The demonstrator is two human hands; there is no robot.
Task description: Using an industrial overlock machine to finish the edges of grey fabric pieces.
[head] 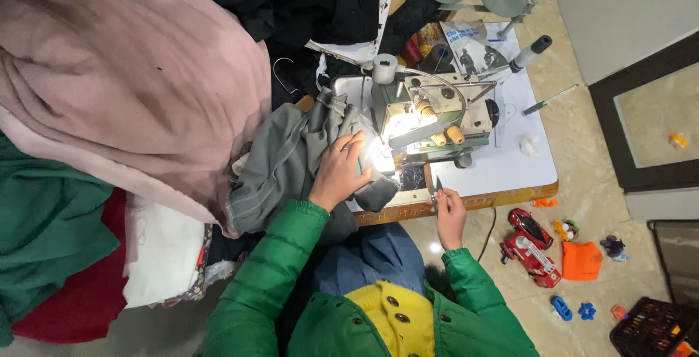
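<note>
Left hand (339, 171) flat, fingers spread on grey garment (291, 160) — presser foot just beyond fingertips; right hand (448, 211) pinching small snips (435, 195) upright.

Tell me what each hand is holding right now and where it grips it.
The left hand presses flat on the grey fabric beside the sewing machine, not gripping it. The right hand pinches a small thin tool by its lower end.

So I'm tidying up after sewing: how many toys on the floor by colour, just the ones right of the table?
Red: 2, the toy cars
Orange: 2, the cloth piece and a small bit
Blue: 2, a small car and a flower shape
Mixed colours: 2, small figures
Total: 8
</note>
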